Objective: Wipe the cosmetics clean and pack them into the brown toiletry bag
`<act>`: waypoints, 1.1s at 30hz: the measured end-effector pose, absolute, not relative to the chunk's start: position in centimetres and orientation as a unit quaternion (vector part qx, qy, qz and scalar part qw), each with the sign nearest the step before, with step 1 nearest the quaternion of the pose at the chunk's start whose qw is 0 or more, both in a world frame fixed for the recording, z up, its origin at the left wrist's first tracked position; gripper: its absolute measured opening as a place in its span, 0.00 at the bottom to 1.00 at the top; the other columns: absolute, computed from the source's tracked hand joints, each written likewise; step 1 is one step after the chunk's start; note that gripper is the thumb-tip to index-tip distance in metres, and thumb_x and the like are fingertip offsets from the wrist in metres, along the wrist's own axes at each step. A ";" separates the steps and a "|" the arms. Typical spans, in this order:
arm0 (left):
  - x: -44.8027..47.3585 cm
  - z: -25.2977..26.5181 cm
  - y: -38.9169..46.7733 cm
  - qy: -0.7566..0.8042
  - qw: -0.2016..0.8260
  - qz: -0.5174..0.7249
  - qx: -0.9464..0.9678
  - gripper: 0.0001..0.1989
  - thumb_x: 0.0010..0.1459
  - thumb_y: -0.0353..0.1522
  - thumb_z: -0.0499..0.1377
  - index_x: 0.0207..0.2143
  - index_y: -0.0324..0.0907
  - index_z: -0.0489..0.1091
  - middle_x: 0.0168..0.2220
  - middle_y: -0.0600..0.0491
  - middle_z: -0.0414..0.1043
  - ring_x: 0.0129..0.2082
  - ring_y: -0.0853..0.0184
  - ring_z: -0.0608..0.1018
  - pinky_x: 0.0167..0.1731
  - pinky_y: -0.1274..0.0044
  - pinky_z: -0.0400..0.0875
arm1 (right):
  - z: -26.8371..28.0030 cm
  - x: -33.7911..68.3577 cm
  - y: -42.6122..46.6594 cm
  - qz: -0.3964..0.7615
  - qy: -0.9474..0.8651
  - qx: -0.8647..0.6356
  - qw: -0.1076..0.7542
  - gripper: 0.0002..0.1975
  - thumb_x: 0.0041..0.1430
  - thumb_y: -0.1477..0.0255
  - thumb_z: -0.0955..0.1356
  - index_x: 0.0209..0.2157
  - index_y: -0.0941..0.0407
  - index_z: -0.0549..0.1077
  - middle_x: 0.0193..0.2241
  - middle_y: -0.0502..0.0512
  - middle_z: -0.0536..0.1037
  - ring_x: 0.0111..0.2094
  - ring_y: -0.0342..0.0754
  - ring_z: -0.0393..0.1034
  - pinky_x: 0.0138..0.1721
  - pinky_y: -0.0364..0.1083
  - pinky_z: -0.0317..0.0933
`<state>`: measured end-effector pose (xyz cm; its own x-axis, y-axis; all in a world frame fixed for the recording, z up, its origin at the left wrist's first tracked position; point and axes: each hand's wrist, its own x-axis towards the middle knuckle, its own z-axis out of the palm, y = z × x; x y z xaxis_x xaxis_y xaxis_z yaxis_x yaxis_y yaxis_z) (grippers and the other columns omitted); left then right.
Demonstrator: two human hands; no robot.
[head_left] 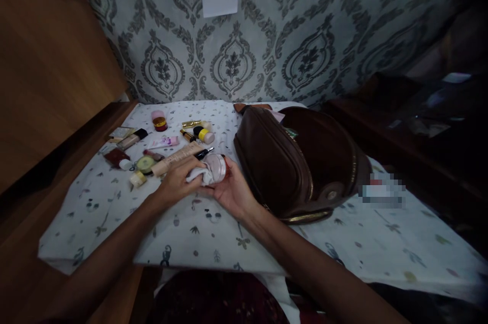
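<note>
My right hand [232,192] grips a small round jar [217,167] with a pale lid, tilted toward me above the cloth. My left hand [179,177] is closed on a crumpled white wipe [202,173], which presses against the jar's side. Just beyond my left hand lie a beige tube [177,157] and a dark pen-like stick [204,153]. A round green-topped compact [145,164] and a small jar with a yellowish lid [137,179] rest left of that hand. Close to my right hand stands a brown leather backpack [267,153], its zip open.
More cosmetics spread over the patterned tablecloth [213,242]: a pink tube [163,141], a red jar with a gold band [160,123], a yellow-banded bottle [204,134], and a dark red bottle [117,159]. A wooden cabinet [53,59] borders the left; a patterned wall is behind.
</note>
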<state>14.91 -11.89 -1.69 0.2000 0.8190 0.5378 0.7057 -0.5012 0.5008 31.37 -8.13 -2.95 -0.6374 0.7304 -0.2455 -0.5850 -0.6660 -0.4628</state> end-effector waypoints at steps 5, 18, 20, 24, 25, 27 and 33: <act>14.5 -1.4 -11.7 0.559 0.082 0.440 0.698 0.08 0.58 0.30 0.55 0.39 0.39 0.72 0.37 0.51 0.77 0.37 0.64 0.77 0.38 0.74 0.69 | -2.8 31.5 -8.4 0.896 -0.224 -0.198 0.327 0.11 0.62 0.63 0.68 0.41 0.56 0.73 0.30 0.53 0.82 0.30 0.51 0.79 0.35 0.51 0.74; 13.9 -0.7 -11.6 0.548 0.178 0.512 0.637 0.12 0.58 0.34 0.55 0.41 0.41 0.74 0.41 0.51 0.78 0.41 0.62 0.78 0.45 0.71 0.71 | -3.7 31.4 -8.3 0.591 -0.564 -0.353 0.457 0.46 0.35 0.71 0.79 0.58 0.52 0.62 0.48 0.55 0.74 0.49 0.54 0.69 0.55 0.54 0.62; 13.9 -0.5 -11.7 0.535 0.177 0.510 0.650 0.12 0.58 0.33 0.54 0.41 0.41 0.75 0.43 0.50 0.78 0.45 0.60 0.78 0.50 0.68 0.70 | -3.9 31.4 -8.2 0.512 -0.616 -0.386 0.458 0.45 0.33 0.71 0.79 0.56 0.53 0.61 0.49 0.57 0.72 0.50 0.56 0.68 0.56 0.56 0.60; 13.9 -0.4 -11.8 0.534 0.187 0.502 0.654 0.12 0.59 0.33 0.54 0.42 0.41 0.74 0.45 0.49 0.78 0.47 0.59 0.78 0.53 0.66 0.69 | -3.7 31.5 -8.6 0.442 -0.674 -0.404 0.433 0.38 0.38 0.68 0.77 0.52 0.53 0.61 0.47 0.58 0.72 0.46 0.57 0.69 0.50 0.55 0.64; 13.9 -0.4 -11.8 0.534 0.187 0.501 0.656 0.12 0.59 0.32 0.54 0.43 0.41 0.74 0.45 0.49 0.78 0.48 0.59 0.77 0.53 0.66 0.69 | -3.6 31.5 -8.7 0.435 -0.682 -0.403 0.428 0.37 0.39 0.68 0.76 0.51 0.53 0.61 0.47 0.59 0.73 0.45 0.56 0.69 0.49 0.55 0.64; 13.9 -0.5 -11.8 0.527 0.182 0.497 0.665 0.12 0.60 0.32 0.55 0.43 0.42 0.74 0.46 0.49 0.77 0.48 0.59 0.77 0.53 0.66 0.69 | -3.7 31.6 -8.8 0.422 -0.691 -0.398 0.430 0.34 0.41 0.68 0.76 0.50 0.53 0.62 0.47 0.59 0.73 0.46 0.56 0.69 0.49 0.55 0.64; 13.9 -1.1 -11.6 0.518 0.162 0.469 0.697 0.13 0.61 0.33 0.55 0.46 0.41 0.74 0.47 0.48 0.76 0.49 0.60 0.76 0.52 0.68 0.69 | -4.2 31.6 -8.7 0.395 -0.703 -0.351 0.475 0.32 0.40 0.71 0.77 0.50 0.52 0.67 0.46 0.58 0.71 0.50 0.57 0.66 0.54 0.56 0.60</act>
<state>13.93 -11.59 -1.13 0.0245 0.8735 0.4862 0.5701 -0.4117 0.7110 31.55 -8.70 -4.21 -0.3015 0.8697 0.3907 0.1185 0.4408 -0.8897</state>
